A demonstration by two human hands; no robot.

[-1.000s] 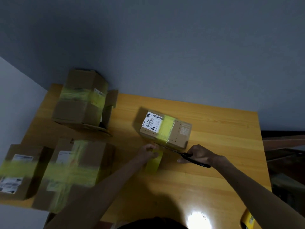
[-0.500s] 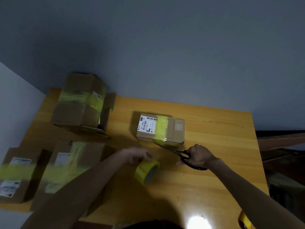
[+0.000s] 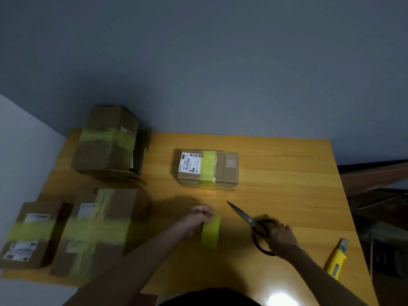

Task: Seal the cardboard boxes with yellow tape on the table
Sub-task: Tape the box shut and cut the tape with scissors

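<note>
Lying near the middle of the desk [image 3: 287,173], the small box [image 3: 229,171] has its long axis running left to right, parallel to the far edge. Its white label [image 3: 190,162] sits on the left half of the lid. A band of yellow tape [image 3: 208,165] crosses the lid the short way, from far side to near side, and runs down the near face.

The left hand [image 3: 199,217] pinches the top of the tape roll [image 3: 210,231] just in front of the box. The roll is seen edge-on, and motion blur hides whether it rests on the wood. The right hand [image 3: 279,236] grips the handles of the scissors [image 3: 249,221]. Their blades are together and the tip points away and to the left, toward the box but apart from it.

A second ago the box sat skewed and the blades reached its near edge at the tape. Now the box is square to the desk and the scissors are drawn back toward the front edge. Half a second ago the roll showed its hole.

Three taped boxes stand along the left edge: one at the far corner [image 3: 108,140] and two nearer [image 3: 99,230] [image 3: 28,233]. A yellow knife [image 3: 335,259] lies near the right edge.
</note>
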